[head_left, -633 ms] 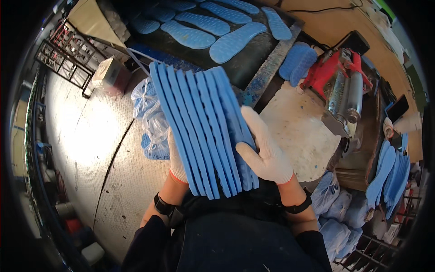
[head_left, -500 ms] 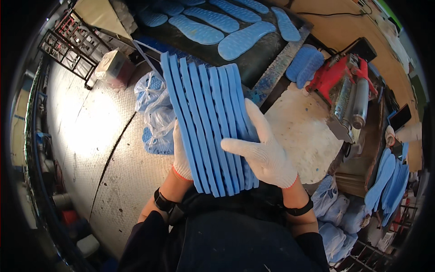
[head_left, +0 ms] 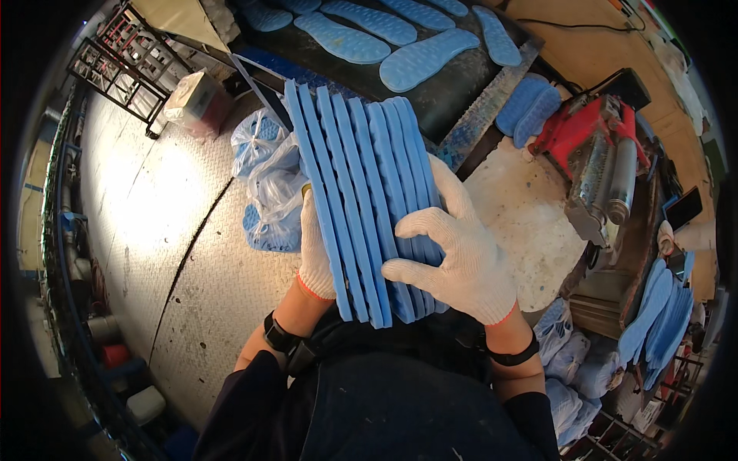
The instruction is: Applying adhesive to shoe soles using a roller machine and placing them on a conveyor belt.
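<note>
A thick stack of blue insoles (head_left: pixel 357 207) stands on edge between my hands, in front of my dark apron. My left hand (head_left: pixel 314 242), in a white knit glove, holds the stack's left side, its fingers mostly hidden behind the outer insole. On the right, my gloved right hand (head_left: pixel 469 257) grips the stack's other side. Its thumb and a bent finger lie over the edges of the insoles, while another finger reaches up along the outer right face. The insoles on the right sit tightly together; narrow gaps show between those on the left.
Several loose blue insoles (head_left: pixel 427 58) lie on a dark conveyor-like surface (head_left: pixel 492 92) ahead. To the right are a red machine with metal rollers (head_left: pixel 592 165) and more upright insoles (head_left: pixel 653 315). Bagged blue goods (head_left: pixel 269 184) rest on the metal floor (head_left: pixel 154 253) at left.
My right thumb and finger have shifted over the insole edges, and a finger has bent. The right-hand insoles now sit closer together, with a wider step beside them.
</note>
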Action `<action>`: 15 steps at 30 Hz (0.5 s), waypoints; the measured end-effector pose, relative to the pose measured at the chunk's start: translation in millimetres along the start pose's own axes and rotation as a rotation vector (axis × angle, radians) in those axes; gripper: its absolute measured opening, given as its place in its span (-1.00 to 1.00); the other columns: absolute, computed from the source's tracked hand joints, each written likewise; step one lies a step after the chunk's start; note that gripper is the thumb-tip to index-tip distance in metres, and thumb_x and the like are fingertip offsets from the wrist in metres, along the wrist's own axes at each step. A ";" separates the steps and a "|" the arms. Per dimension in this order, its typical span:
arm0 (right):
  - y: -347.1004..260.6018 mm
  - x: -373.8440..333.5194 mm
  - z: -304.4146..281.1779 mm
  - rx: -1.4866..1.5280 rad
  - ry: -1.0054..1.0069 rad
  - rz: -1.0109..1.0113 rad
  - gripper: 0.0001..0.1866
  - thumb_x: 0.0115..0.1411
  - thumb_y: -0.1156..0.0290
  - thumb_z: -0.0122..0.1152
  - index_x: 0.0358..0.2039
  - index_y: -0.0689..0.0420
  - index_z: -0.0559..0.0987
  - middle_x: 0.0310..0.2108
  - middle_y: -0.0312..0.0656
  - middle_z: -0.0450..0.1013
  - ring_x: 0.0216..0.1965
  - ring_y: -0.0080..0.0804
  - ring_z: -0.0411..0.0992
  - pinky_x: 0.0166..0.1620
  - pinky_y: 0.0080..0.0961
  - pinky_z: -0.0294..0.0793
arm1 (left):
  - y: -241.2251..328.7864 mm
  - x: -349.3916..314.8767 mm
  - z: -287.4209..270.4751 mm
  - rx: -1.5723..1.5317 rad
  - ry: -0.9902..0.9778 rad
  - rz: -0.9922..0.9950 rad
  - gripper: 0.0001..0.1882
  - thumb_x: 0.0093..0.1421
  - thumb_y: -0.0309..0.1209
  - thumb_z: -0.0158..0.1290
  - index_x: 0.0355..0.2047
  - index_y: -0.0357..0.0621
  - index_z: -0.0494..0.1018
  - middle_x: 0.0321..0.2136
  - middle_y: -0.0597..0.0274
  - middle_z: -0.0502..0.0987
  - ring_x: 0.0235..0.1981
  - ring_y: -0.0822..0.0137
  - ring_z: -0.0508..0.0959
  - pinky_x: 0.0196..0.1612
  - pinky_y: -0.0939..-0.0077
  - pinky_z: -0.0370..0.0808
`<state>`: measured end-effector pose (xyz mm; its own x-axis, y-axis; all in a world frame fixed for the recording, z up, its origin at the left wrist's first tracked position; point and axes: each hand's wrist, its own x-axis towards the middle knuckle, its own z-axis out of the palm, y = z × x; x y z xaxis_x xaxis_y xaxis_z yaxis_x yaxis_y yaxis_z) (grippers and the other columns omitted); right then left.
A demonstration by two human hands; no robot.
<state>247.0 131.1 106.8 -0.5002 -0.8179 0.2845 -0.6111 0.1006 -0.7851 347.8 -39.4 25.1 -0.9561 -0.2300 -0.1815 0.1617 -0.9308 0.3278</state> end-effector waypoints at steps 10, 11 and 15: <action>-1.7 -2.3 5.6 -0.225 0.058 -0.100 -0.58 -0.05 0.28 0.52 -0.22 -0.02 0.48 0.35 0.26 0.01 0.30 0.34 0.14 0.25 0.03 0.28 | 1.5 3.4 -3.2 0.049 -0.118 -0.018 -0.19 0.33 0.26 -0.18 0.36 -0.05 0.17 0.26 0.09 0.31 0.23 0.15 0.37 0.29 0.11 0.37; 0.1 -2.2 5.5 -0.196 0.064 -0.110 -0.57 -0.05 0.27 0.52 -0.21 -0.03 0.48 0.35 0.26 0.01 0.30 0.35 0.14 0.26 0.04 0.27 | 1.3 3.4 -3.3 0.049 -0.121 -0.017 -0.19 0.33 0.27 -0.19 0.36 -0.05 0.16 0.26 0.09 0.31 0.23 0.15 0.37 0.29 0.10 0.37; 4.9 -2.2 3.4 -0.185 0.042 -0.112 -0.54 -0.04 0.21 0.53 -0.18 -0.02 0.48 0.35 0.28 0.00 0.30 0.35 0.14 0.24 0.03 0.29 | 0.1 3.7 -3.1 -0.074 -0.053 -0.093 -0.18 0.33 0.27 -0.19 0.37 -0.05 0.15 0.27 0.08 0.30 0.23 0.14 0.37 0.29 0.10 0.37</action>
<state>247.2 131.5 100.4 -0.4454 -0.8060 0.3899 -0.7647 0.1160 -0.6338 345.0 -41.2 21.6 -0.9791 -0.1283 -0.1581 0.0874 -0.9662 0.2425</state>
